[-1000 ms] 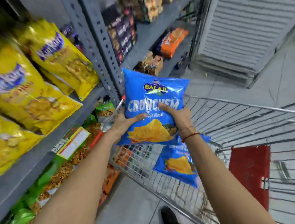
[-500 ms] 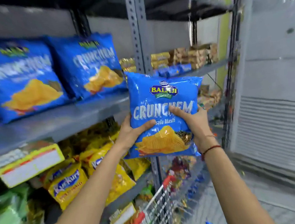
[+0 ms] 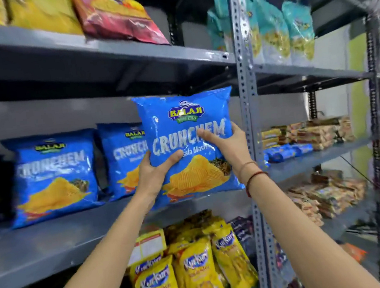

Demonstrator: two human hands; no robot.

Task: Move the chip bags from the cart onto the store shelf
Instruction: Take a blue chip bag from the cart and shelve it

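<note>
Both arms stretched up and forward, forearms bare. Left hand (image 3: 152, 177) grips the chip bag (image 3: 187, 130) at its lower left edge, thumb across the front, fingers behind. Right hand (image 3: 228, 146) clasps the right side, thumb pressed on the front. Red thread and thin band around right wrist.

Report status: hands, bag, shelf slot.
Left hand and right hand both grip the blue bag, upright, at the shelf edge. Two same bags stand left. Slot right of them looks free.
</note>
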